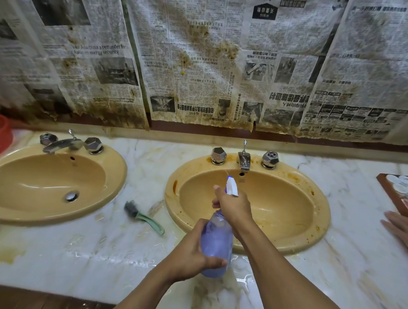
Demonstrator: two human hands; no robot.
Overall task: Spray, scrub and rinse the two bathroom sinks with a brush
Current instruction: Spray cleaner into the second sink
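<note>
On the newspaper up and left of the gripped spray bottle is read "Asia crisis a reminder for Asean on energy security"; the Chinese print is left unread.

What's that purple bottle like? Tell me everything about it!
The spray bottle looks like see-through purple plastic with a white trigger head tipped blue. It's tilted, nozzle pointing toward the right sink. The left hand grips its body and the right hand grips its neck.
</note>
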